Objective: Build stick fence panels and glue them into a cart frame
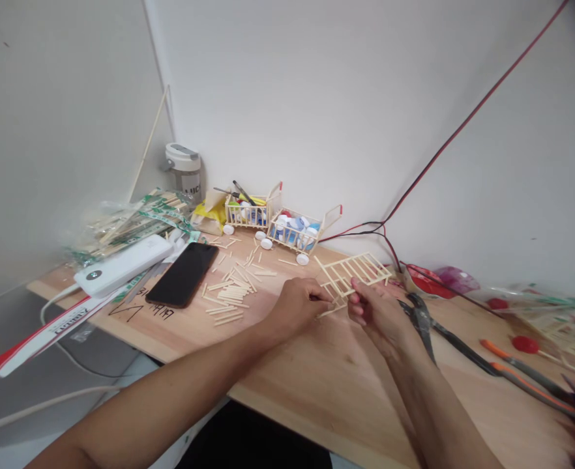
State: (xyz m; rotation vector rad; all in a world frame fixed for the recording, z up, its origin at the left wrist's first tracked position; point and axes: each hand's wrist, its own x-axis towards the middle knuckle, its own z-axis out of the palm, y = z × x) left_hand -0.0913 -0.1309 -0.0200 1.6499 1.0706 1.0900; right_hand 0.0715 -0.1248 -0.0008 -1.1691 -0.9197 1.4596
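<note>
Both hands meet at a small frame of thin wooden sticks (358, 268), built like a ladder-sided basket and tilted above the tabletop. My right hand (373, 309) pinches its near edge between thumb and fingers. At its left end, my left hand (303, 301) is closed, fingertips pressed together against the frame's lower corner; whether a loose stick sits in that pinch is hidden. Left of the hands, many short cut sticks (233, 293) lie scattered and partly stacked on the wooden table (287, 384).
Two stick-built carts, one with white bottle caps (294, 231) and one with pens (246, 212), stand by the wall. A phone (183, 275), a white power bank (124, 266) and bagged sticks (131, 221) lie left. Pliers (422, 322) and orange-handled cutters (532, 378) lie right.
</note>
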